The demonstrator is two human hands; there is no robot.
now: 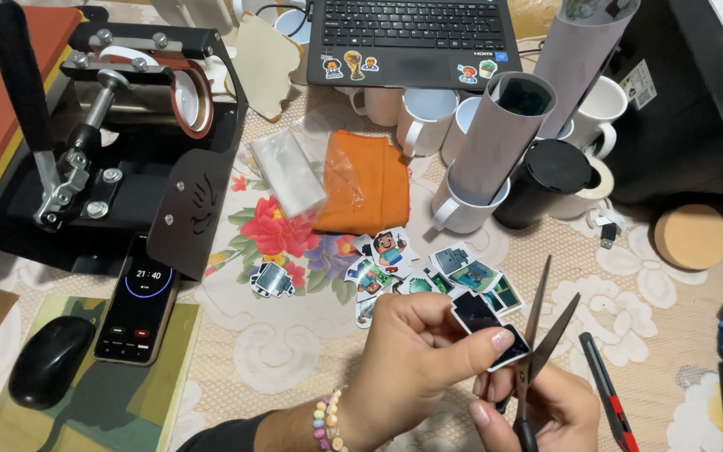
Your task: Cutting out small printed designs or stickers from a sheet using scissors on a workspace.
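Sticker: a small dark printed cut-out with a white border (483, 328), pinched between thumb and fingers of the left hand (416, 356), low in the view, just below the pile of cut stickers (428, 276).
Left hand: closed on the sticker, thumb on top; a beaded bracelet (328, 418) sits at the wrist.
Scissors: blades (546, 331) parted in a V, touching the right edge of the sticker, tips pointing up toward the pile.
Right hand: (546, 410) wrapped round the scissor handles below the sticker, fingers curled shut on them.
Pile of cut stickers: loose small pictures spread on the floral tablecloth (294, 351), just above the left hand.
Orange cloth: (366, 180) folded, above the pile, with a clear plastic bag (286, 172) beside it on the left.
White mugs: (462, 205) clustered up and right of the pile, with rolled sheets standing in them.
Phone: (137, 301) far left of the pile, screen lit, beside a black mouse (48, 360).
Mug press: black machine (127, 134) up and left of the pile.
Red-and-black pen-shaped tool: (608, 393) right of the scissors.
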